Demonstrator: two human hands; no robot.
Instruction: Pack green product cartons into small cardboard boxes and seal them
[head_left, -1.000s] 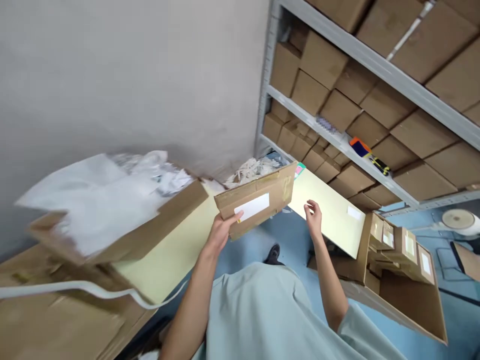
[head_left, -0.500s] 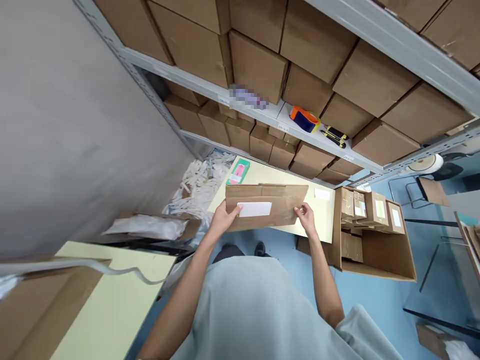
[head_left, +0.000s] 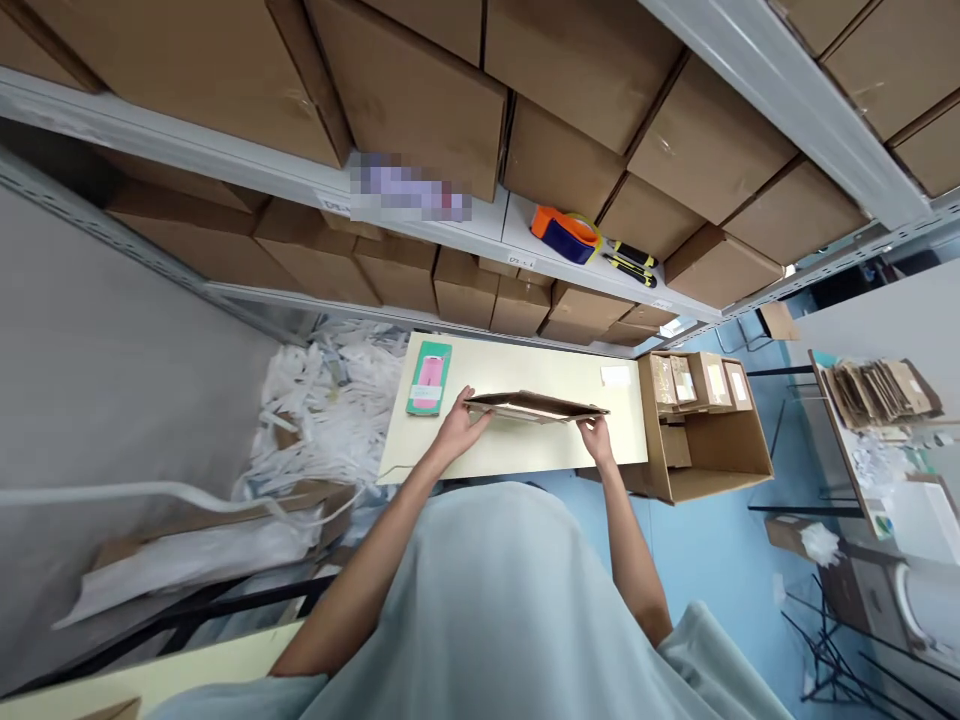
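Note:
Between my two hands I hold a flattened cardboard box (head_left: 536, 404) above the pale yellow table (head_left: 517, 455). It is seen nearly edge-on, with a narrow gap along its top edge. My left hand (head_left: 461, 428) grips its left end, thumb on the near side. At the right end, my right hand (head_left: 595, 438) pinches the lower corner. A green package with a pink item (head_left: 429, 378) lies on the table to the left of my left hand. A small white paper (head_left: 615, 376) lies on the table's right part.
At the right table end stands a large open carton (head_left: 712, 485) holding several small boxes. Overhead, a grey shelf (head_left: 480, 236) carries cardboard boxes, an orange and blue tape dispenser (head_left: 564, 236) and yellow-black cutters (head_left: 631, 262). White paper scraps (head_left: 330, 410) pile up at left.
The flattened box has tipped from showing its white-labelled face to nearly edge-on, still in both hands. My view has shifted, bringing more of the table and the right side into sight.

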